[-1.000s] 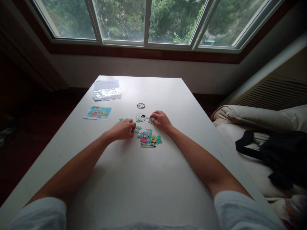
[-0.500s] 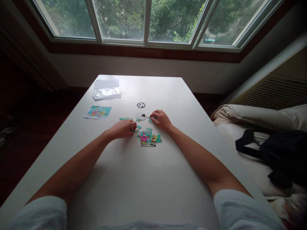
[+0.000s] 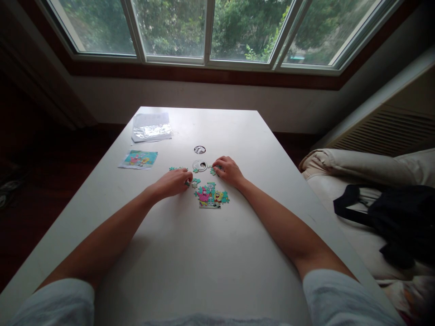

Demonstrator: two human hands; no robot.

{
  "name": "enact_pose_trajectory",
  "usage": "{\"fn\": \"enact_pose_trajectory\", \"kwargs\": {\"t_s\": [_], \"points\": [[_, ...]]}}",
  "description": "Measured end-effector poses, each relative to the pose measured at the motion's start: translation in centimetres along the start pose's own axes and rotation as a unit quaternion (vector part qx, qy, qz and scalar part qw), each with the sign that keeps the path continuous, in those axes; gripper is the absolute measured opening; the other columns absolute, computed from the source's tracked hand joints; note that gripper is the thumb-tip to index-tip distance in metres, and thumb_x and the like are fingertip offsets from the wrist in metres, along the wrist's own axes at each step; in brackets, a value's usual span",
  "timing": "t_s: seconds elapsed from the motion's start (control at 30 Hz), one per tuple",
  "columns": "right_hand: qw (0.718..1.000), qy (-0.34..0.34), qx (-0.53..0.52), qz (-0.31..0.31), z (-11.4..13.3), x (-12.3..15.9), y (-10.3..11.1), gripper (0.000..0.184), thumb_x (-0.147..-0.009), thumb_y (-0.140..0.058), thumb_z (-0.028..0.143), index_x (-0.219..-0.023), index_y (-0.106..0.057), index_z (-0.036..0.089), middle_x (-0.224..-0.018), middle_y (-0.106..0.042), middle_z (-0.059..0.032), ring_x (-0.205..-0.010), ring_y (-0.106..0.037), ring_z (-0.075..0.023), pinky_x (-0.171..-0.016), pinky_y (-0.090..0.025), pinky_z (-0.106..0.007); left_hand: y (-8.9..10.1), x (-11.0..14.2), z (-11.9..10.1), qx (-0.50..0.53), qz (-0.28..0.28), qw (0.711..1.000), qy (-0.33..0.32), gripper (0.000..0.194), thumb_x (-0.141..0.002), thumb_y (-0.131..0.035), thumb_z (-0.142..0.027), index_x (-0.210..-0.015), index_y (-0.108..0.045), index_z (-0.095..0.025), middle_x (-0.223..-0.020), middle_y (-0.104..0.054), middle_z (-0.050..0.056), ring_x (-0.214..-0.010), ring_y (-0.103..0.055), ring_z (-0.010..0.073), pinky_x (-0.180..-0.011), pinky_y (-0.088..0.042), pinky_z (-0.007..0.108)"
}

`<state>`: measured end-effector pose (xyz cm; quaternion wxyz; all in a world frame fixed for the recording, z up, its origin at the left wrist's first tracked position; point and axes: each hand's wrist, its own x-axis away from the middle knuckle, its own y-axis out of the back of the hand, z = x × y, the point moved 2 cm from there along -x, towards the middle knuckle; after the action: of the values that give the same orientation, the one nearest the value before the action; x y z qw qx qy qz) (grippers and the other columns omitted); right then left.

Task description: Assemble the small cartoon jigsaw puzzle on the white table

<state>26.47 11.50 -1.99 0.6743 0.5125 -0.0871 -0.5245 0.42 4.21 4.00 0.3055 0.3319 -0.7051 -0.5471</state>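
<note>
A partly joined jigsaw puzzle [image 3: 210, 196] with pink, yellow and teal cartoon figures lies flat on the white table. To its upper left my left hand [image 3: 174, 182] is closed, fingertips pinched on a small teal jigsaw piece that the fingers mostly hide. Loose pieces [image 3: 196, 182] lie just right of those fingertips, and others [image 3: 173, 169] show behind the hand. My right hand [image 3: 229, 170] rests above and right of the puzzle, its bent fingers closed over teal pieces [image 3: 213, 171] that they partly cover.
Beyond the hands are a round silvery item [image 3: 200, 165] and a smaller dark-rimmed disc [image 3: 200, 149]. A picture sheet [image 3: 138, 159] of the cartoon lies at left, with a clear plastic sleeve and papers [image 3: 151, 127] behind it. A dark bag [image 3: 401, 217] sits on the pale sofa [image 3: 370, 165].
The left fingers have shifted very slightly over the loose pieces. The right hand and the joined puzzle stay where they were.
</note>
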Motion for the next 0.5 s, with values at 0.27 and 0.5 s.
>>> {"fn": "enact_pose_trajectory", "kwargs": {"t_s": [0.27, 0.5], "points": [[1.0, 0.001, 0.003, 0.0, -0.05, 0.02, 0.0, 0.013, -0.091, -0.063, 0.026, -0.097, -0.074, 0.025, -0.107, -0.068, -0.0064, -0.105, -0.058, -0.0255, -0.096, -0.046, -0.042, -0.04, 0.0, 0.12, 0.006, 0.013, 1.0, 0.006, 0.02, -0.082, -0.057, -0.022, -0.1, -0.065, -0.024, -0.105, -0.066, 0.005, -0.082, -0.064, 0.0194, -0.065, -0.04, 0.028], [1.0, 0.002, 0.0, -0.003, 0.04, 0.04, -0.02, 0.013, -0.091, -0.063, 0.026, -0.097, -0.074, 0.025, -0.107, -0.069, -0.0065, -0.104, -0.058, -0.0254, -0.095, -0.046, -0.043, -0.3, -0.17, 0.17, 0.006, 0.014, 1.0, 0.014, 0.019, -0.081, -0.055, -0.022, -0.098, -0.062, -0.024, -0.1, -0.068, 0.004, -0.084, -0.063, 0.0198, -0.066, -0.039, 0.028]]}}
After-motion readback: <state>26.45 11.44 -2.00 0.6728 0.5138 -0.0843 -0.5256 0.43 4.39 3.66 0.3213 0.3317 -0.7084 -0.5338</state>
